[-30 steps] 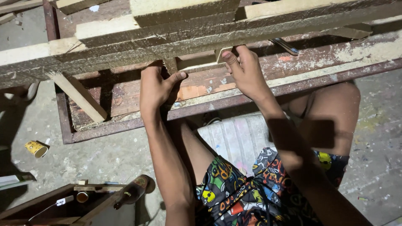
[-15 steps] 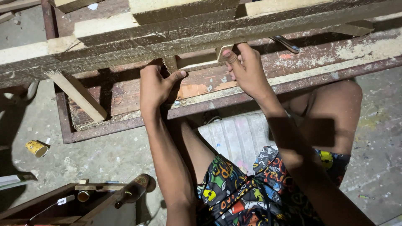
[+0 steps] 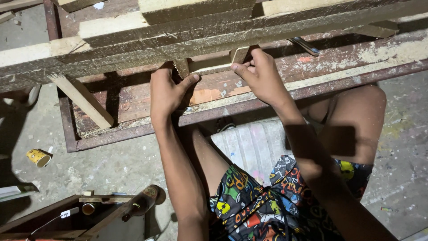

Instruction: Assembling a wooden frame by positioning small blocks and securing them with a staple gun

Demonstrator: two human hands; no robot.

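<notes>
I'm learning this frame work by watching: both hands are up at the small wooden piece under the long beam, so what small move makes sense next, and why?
Probably press the small wooden piece up snug against the long beam. The left hand grips its left end, the right hand pinches the right end, and it seems to hang slightly below the beam.

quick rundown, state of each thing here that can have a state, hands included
left hand: gripping a small wooden block under the long wooden beam
right hand: fingers curled on a second small wooden block
rusty metal frame: flat on the concrete floor
yellow paper cup: tipped on its side
dark glass bottle: lying tilted
loose wooden slat: leaning diagonally
</notes>
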